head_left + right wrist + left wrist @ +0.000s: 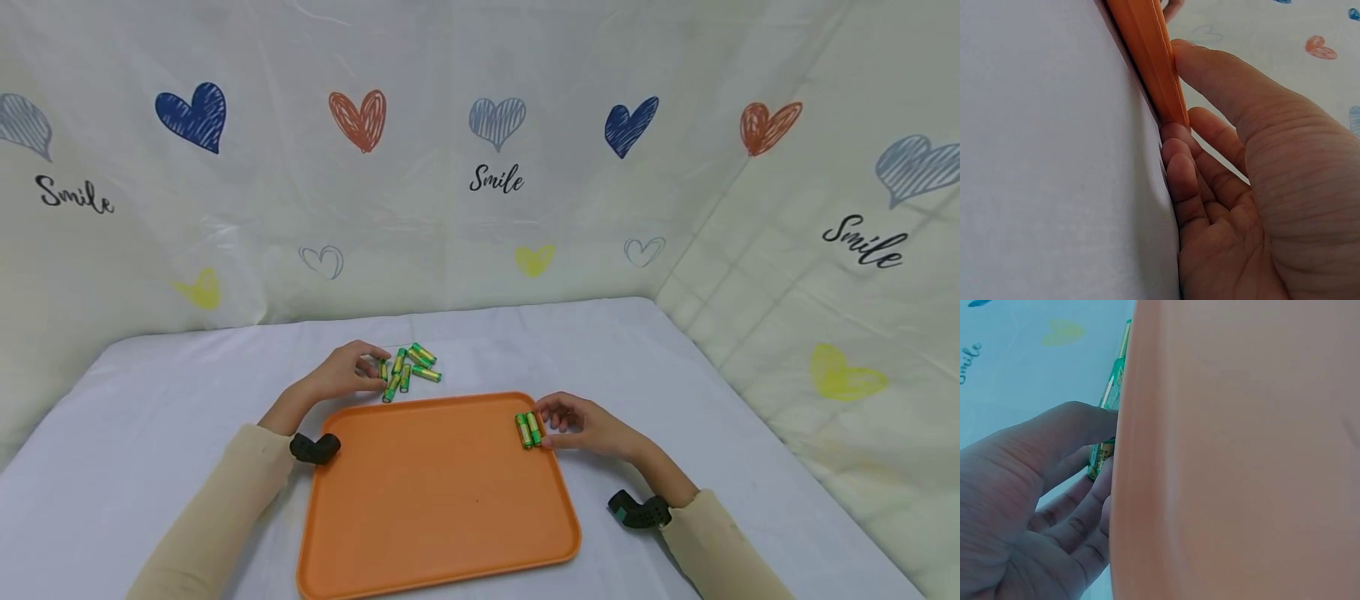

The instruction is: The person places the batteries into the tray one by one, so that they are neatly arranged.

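Note:
Several green-and-yellow batteries point(427, 373) lie in a loose group behind an orange tray point(442, 492). At the group's left side, my left hand point(348, 371) pinches one battery point(383, 370) between thumb and fingers; in the left wrist view the tray's edge point(1138, 487) partly hides this battery point(1101, 459). Two more batteries point(523, 431) lie side by side inside the tray near its back right corner. Beside them, my right hand point(592, 427) is at the tray's right rim with fingers loosely bent; in the right wrist view its thumb touches the orange rim point(1154, 62).
A white cloth point(187, 383) covers the table under the tray. Behind it and along the right stands a pale sheet point(427, 208) printed with hearts and the word Smile. Dark bands point(315, 449) are on both wrists, the left one over the tray's back left corner.

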The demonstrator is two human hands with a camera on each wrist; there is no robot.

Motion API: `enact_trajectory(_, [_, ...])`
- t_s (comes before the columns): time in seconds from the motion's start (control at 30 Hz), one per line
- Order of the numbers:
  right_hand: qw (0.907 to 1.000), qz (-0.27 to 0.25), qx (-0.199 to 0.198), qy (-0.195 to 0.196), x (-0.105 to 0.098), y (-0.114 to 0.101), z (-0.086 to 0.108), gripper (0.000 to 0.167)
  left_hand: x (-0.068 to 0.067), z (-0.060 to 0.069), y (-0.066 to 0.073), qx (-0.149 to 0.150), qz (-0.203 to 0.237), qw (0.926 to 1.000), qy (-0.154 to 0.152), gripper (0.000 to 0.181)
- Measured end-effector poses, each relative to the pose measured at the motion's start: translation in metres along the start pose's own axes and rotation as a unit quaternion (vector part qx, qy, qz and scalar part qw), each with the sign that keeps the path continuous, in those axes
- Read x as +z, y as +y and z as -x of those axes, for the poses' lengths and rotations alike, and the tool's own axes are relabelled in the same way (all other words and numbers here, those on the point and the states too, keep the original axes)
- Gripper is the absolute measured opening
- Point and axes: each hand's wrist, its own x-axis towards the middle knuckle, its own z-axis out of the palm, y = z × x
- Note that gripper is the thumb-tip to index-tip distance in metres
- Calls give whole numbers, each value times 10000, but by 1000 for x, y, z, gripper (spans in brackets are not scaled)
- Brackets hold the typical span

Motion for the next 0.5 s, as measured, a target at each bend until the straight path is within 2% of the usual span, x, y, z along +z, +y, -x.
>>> enact_trajectory(0.27, [10000, 19, -10, -27, 1, 1, -1, 42, -1, 7, 3, 202, 163, 9996, 51, 51])
enact_trajectory(0.5, [10000, 46, 81, -10, 1, 1, -1, 43, -4, 11, 16, 302, 42, 9995, 60, 51])
